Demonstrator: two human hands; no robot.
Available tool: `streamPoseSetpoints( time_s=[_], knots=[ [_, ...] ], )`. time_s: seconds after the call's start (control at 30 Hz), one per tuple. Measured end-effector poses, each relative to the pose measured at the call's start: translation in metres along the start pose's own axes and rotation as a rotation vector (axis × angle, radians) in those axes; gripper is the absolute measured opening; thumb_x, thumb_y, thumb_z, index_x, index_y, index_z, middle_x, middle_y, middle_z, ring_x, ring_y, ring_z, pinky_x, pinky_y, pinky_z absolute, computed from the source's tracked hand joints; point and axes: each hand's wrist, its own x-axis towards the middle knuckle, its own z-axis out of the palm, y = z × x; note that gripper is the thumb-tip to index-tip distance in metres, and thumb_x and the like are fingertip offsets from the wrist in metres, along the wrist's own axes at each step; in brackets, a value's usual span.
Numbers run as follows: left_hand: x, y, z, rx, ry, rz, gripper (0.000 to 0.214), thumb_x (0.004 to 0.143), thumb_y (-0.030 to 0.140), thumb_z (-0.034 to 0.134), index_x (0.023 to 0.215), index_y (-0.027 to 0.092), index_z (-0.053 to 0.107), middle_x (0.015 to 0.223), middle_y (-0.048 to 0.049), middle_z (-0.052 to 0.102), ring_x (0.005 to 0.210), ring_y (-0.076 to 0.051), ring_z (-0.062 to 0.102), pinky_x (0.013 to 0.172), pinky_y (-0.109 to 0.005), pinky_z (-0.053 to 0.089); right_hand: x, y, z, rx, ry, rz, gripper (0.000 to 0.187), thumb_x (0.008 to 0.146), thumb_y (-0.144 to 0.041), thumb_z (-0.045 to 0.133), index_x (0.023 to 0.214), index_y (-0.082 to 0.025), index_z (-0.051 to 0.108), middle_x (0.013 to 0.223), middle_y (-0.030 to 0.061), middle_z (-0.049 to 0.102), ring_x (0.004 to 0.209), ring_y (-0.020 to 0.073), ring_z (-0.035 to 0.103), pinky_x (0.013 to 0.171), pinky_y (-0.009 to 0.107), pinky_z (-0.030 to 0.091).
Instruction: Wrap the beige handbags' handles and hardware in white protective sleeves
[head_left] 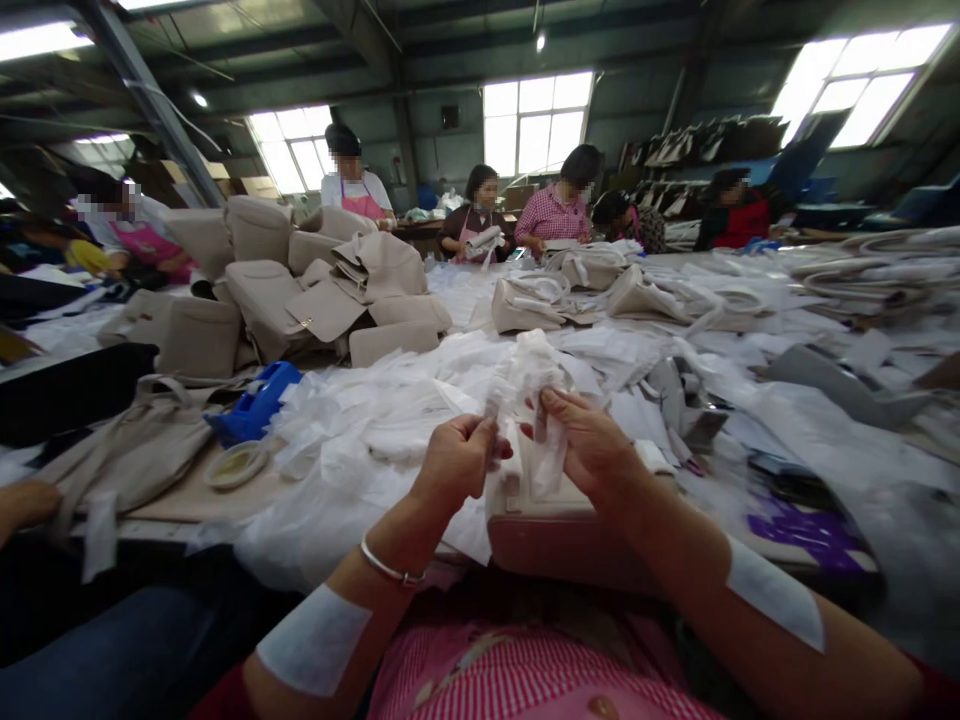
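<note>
Both of my hands are raised above the table, just over a beige bag (540,530) at its near edge. My left hand (459,455) is closed, pinching a crumpled piece of translucent wrapping (541,362) between thumb and fingers. On the other side, my right hand (592,440) grips the same milky wrapping, part of which hangs down over the bag. Whether a strap lies inside the wrapping I cannot tell. White wrapping sheets (397,425) lie heaped just beyond my left hand.
Beige bags (262,310) are piled at the left, with a blue tape dispenser (255,405) and a tape roll (236,465) nearer. More wrapped bags (525,305) lie ahead. Purple material (806,535) is at the right. A neighbour's hand (26,505) shows at far left; several co-workers sit or stand opposite.
</note>
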Motion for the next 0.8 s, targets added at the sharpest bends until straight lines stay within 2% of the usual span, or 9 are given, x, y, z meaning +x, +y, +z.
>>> streamPoseSetpoints(
  time_s=[0.13,0.3,0.43,0.57,0.67,0.8],
  knots=[
    [0.002,-0.003,0.013,-0.064,-0.028,0.113,0.023,0.080,0.036,0.068,0.070,0.015,0.065,0.059,0.0008,0.062,0.051,-0.010,0.053,0.048,-0.020,0.040,-0.012,0.019,0.003,0.041,-0.078,0.090,0.025,0.063,-0.028,0.088,0.076,-0.017,0.070,0.071,0.0000,0.069,0.063,0.0136,0.063,0.061,0.026,0.054],
    [-0.007,-0.004,0.022,-0.314,-0.101,0.010,0.025,0.082,0.038,0.067,0.074,0.014,0.066,0.060,0.0014,0.061,0.055,-0.009,0.053,0.054,-0.020,0.043,-0.019,0.035,0.003,0.020,-0.053,0.067,0.028,0.060,-0.029,0.090,0.078,-0.016,0.073,0.072,0.0004,0.071,0.063,0.0120,0.062,0.061,0.023,0.052],
    [-0.017,-0.001,0.022,-0.453,-0.186,0.012,0.029,0.082,0.042,0.070,0.092,0.015,0.068,0.074,-0.0019,0.067,0.064,-0.011,0.060,0.064,-0.022,0.049,-0.025,0.036,0.006,0.020,-0.025,0.039,0.032,0.057,-0.031,0.091,0.081,-0.016,0.075,0.075,0.0004,0.072,0.068,0.0120,0.064,0.065,0.023,0.052],
    [-0.022,0.005,0.015,-0.297,-0.192,-0.007,0.036,0.083,0.049,0.069,0.099,0.017,0.066,0.064,0.0031,0.059,0.048,-0.007,0.049,0.047,-0.019,0.040,-0.029,0.032,0.007,0.020,-0.136,0.059,0.029,0.063,-0.032,0.088,0.083,-0.016,0.074,0.073,0.0008,0.070,0.065,0.0127,0.062,0.060,0.023,0.050],
    [-0.022,0.008,0.010,-0.125,-0.143,-0.003,0.038,0.082,0.054,0.067,0.086,0.017,0.063,0.054,0.0068,0.048,0.041,-0.005,0.038,0.040,-0.017,0.030,-0.027,0.028,0.008,0.095,-0.221,0.123,0.028,0.070,-0.037,0.082,0.081,-0.014,0.072,0.070,0.0013,0.067,0.058,0.0135,0.059,0.055,0.026,0.050],
    [-0.024,0.007,0.005,0.097,-0.152,0.048,0.044,0.082,0.061,0.062,0.075,0.017,0.057,0.049,0.0064,0.044,0.041,-0.006,0.036,0.039,-0.018,0.026,-0.018,0.020,0.017,0.231,-0.209,0.247,0.029,0.072,-0.032,0.079,0.090,-0.012,0.070,0.078,0.0057,0.071,0.067,0.0168,0.065,0.062,0.028,0.052]
  ],
)
